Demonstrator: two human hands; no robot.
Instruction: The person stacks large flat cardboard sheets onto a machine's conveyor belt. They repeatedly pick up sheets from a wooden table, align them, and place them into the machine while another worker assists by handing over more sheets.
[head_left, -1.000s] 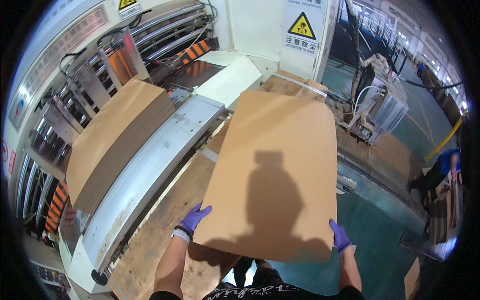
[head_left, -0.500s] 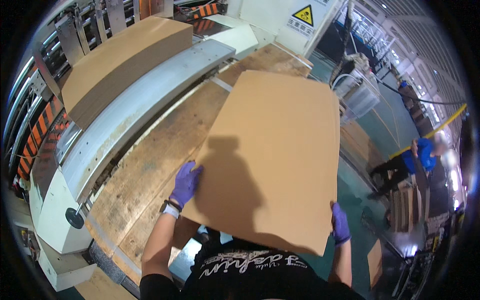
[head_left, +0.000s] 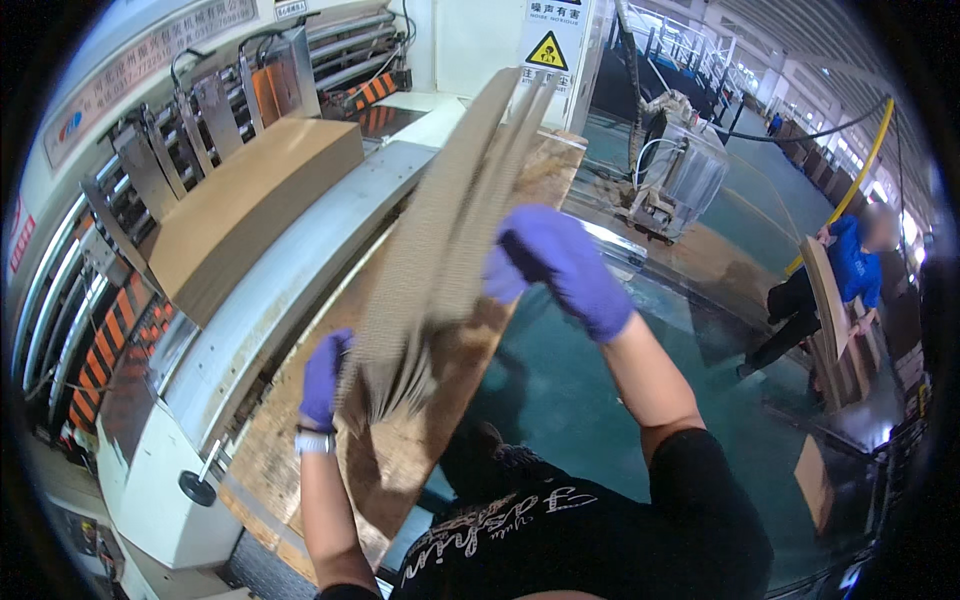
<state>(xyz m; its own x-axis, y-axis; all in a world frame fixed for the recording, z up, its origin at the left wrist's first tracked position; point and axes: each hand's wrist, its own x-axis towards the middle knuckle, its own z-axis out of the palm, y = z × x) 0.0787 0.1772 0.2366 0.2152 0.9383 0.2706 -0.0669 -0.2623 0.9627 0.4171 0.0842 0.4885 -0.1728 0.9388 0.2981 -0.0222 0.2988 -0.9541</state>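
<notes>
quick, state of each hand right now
Left hand: closed on cardboard sheets, lower left edge.
Right hand: at their right side, grip can't be told.

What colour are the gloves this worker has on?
The gloves are purple; the head view shows them best.

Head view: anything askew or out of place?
The cardboard sheets between the left hand and right hand splay unevenly at their near end, unlike the neat stack on the machine. A lone brown piece sits by itself at lower right. Blur could hide damage.
</notes>
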